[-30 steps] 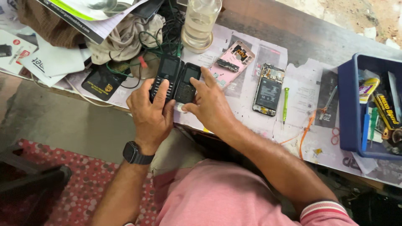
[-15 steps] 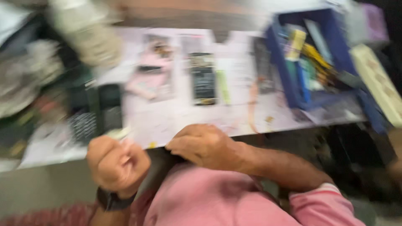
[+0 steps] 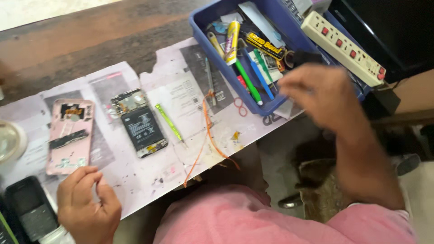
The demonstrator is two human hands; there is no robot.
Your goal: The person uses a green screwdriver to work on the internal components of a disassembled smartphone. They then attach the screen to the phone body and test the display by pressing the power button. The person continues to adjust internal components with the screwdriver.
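Over the blue bin (image 3: pixel 217 58) of tools, right hand (image 3: pixel 318 92) blurred, grip unclear.

yellow glue tube (image 3: pixel 232 36) in blue bin (image 3: pixel 212 49) | dark-screened keypad phone (image 3: pixel 30 211) bottom left

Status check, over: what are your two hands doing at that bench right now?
Left hand curled, empty, resting on the paper by the black keypad phone. Right hand blurred, empty, at the blue tool tray. Opened phone untouched. Nothing in the way.
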